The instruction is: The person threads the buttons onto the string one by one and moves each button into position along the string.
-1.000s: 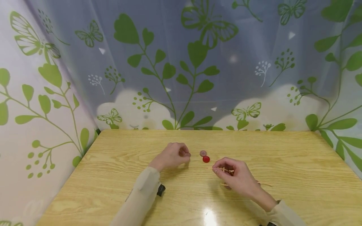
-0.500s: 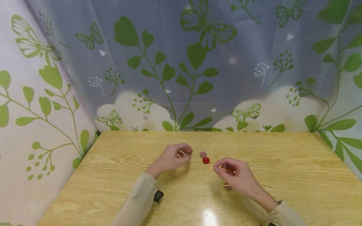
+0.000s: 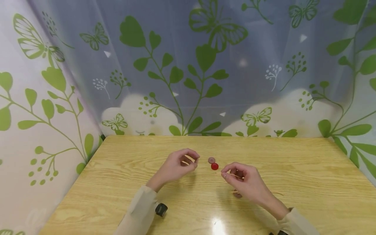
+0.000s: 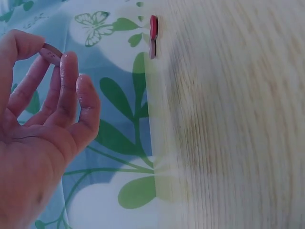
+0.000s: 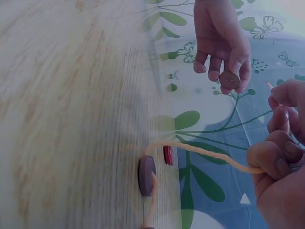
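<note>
Between thumb and fingers my left hand point(image 3: 176, 166) pinches a brown button point(image 5: 230, 80), its flat face with holes turned toward the right wrist camera. The same button point(image 4: 51, 54) appears nearly edge-on in the left wrist view. My right hand point(image 3: 246, 179) pinches a thin yellow-orange cord point(image 5: 205, 152), whose tip pokes out past thumb and index finger toward the left hand. Lower down, the cord passes through another brown button point(image 5: 147, 175), close to the tabletop under the right hand. A red button point(image 3: 214, 166) and a brownish-pink button point(image 3: 211, 160) lie touching between the two hands.
The wood-grain table point(image 3: 132, 150) reaches back to a blue curtain point(image 3: 176, 65) printed with leaves and butterflies. The cord's tail point(image 3: 277, 193) shows beyond the right wrist. Part of one more dark button point(image 5: 148, 227) shows at the right wrist view's bottom edge.
My left forearm has drifted left and toward me, and the left hand's fingers have spread a little around the button. The right hand stays almost in place with the cord.
</note>
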{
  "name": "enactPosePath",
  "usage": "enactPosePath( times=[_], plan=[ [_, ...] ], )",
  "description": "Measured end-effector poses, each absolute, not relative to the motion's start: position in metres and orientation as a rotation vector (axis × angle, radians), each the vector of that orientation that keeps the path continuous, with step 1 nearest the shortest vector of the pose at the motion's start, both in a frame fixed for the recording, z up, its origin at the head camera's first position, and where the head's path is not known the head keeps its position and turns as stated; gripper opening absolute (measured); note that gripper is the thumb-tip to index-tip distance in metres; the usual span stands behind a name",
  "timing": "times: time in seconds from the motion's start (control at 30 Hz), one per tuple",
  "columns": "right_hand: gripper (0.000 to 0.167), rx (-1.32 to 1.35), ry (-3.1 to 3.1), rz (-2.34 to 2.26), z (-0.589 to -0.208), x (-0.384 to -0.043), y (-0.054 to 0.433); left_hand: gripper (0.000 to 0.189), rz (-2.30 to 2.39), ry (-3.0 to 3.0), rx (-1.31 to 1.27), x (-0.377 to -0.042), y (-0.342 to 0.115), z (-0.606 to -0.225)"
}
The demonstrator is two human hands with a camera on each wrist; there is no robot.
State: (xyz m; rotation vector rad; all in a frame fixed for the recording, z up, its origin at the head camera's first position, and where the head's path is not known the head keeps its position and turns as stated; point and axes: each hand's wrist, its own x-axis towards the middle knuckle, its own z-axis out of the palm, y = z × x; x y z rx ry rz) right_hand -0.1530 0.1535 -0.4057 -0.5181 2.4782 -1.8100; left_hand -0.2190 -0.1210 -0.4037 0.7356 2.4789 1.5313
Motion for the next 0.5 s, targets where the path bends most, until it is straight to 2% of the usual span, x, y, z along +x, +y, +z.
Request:
enactPosePath(
  times=[0.5],
  plan=[
    [0.012,-0.514,2.408,-1.837,-0.402,-0.154,0.152,0.022,1.683,2.37,0.772,-0.197,-0.115,-0.397]
  ],
)
